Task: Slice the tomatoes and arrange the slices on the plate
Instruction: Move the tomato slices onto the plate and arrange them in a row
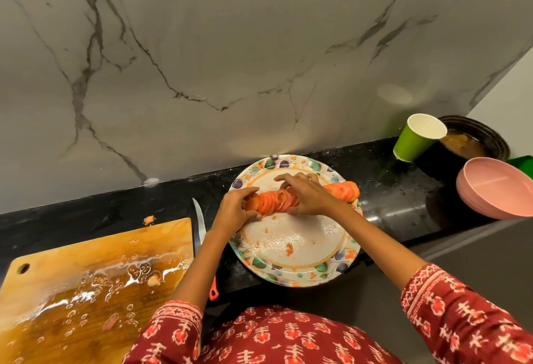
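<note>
Both hands (pixel 271 200) hold tomato slices (pixel 274 201) – seemingly overlapped – on plate (pixel 291 275).

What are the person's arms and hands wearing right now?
Both hands, left and right, are bare, with no gloves. The forearms are uncovered. Each arm has a dark red sleeve with a white and orange-red printed pattern and a patterned band at the cuff, matching the garment on the torso. Any rings are too small to tell.
</note>
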Available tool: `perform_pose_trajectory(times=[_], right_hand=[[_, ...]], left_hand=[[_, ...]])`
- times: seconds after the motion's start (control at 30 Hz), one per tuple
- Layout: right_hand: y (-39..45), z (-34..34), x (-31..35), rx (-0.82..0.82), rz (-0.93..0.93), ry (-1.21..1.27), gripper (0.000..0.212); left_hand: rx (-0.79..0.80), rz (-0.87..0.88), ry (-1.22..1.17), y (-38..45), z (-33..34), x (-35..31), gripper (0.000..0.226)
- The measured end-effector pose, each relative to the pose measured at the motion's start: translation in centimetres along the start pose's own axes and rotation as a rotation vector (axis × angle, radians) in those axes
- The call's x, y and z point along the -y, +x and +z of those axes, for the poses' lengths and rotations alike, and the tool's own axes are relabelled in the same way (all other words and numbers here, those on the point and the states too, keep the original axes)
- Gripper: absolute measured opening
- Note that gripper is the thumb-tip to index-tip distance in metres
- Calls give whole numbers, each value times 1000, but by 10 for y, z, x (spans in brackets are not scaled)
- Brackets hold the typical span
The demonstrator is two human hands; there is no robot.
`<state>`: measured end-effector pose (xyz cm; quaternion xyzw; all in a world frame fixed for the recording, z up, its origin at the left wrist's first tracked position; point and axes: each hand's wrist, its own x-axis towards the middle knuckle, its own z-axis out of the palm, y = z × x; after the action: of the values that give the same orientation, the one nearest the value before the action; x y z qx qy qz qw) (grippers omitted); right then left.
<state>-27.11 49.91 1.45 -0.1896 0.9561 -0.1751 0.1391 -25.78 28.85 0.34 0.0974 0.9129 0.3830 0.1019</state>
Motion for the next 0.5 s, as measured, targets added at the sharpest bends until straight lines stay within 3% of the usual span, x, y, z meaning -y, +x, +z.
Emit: perform_pose_trajectory(times=[0.5], right_hand=[[-3,-3,-3,-13,-8,75,79]], left_hand=[[5,16,15,3,8,-3,72]])
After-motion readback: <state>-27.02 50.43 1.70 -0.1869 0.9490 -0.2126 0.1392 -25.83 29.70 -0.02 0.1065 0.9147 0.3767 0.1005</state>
